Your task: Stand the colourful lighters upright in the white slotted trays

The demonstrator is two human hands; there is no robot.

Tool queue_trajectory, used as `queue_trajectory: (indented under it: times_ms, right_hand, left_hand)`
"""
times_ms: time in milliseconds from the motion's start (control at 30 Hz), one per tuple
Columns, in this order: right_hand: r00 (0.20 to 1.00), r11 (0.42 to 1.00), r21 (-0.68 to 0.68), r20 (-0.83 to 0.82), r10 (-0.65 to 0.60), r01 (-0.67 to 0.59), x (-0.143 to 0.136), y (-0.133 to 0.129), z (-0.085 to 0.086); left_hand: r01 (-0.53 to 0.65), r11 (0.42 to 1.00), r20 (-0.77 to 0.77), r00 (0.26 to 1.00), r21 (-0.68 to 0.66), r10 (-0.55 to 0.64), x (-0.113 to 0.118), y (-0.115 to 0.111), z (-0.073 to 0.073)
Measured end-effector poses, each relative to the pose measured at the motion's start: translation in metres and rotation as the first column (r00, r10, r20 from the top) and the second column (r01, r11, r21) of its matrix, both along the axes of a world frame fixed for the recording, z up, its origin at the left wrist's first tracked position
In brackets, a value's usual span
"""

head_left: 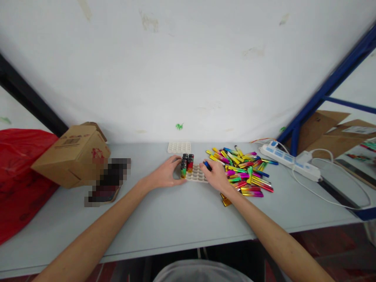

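A white tray point(197, 175) with rows of round holes lies in the middle of the table. Several colourful lighters point(183, 169) with black tops stand upright in its left end. Around that end curls my left hand point(166, 173), thumb at the near side and fingers at the far side, gripping the tray. Over the tray's right part, my right hand point(216, 175) is closed on a dark blue lighter point(207, 165); its lower end is hidden. To the right of this hand spreads a loose pile of shiny, multicoloured lighters point(249, 175).
A second white holed tray point(179, 147) lies by the wall. On the left are a cardboard box point(72, 156), a red plastic bag point(23, 180) and a blurred dark flat object point(108, 182). A white power strip point(290, 160) with cables sits at right, beside a blue frame post point(331, 82).
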State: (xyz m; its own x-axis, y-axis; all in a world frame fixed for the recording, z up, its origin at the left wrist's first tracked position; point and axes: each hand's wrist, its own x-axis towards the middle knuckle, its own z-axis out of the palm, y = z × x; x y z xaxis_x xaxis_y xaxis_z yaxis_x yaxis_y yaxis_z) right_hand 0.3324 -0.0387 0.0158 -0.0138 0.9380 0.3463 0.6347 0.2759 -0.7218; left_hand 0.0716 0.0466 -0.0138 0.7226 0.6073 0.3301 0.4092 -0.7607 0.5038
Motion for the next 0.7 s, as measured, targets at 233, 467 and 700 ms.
queue_trajectory:
  times_ms: [233,467,700]
  right_hand:
    - [0.997,0.997,0.024,0.009,0.080,-0.080,-0.0024,-0.0031,0.0008]
    - [0.982,0.978,0.090,0.001,0.191,-0.190,-0.0034,-0.0076,0.0060]
    - [0.989,0.989,0.034,0.036,0.141,-0.142,-0.0020,-0.0070,0.0066]
  left_hand:
    - [-0.006,1.000,0.001,1.000,-0.008,0.006,0.0005,0.0015,-0.0010]
    - [0.001,1.000,0.009,1.000,-0.001,-0.001,0.0005,-0.0004,0.0012]
    - [0.001,1.000,0.003,1.000,-0.001,-0.001,-0.0008,0.0000,-0.0003]
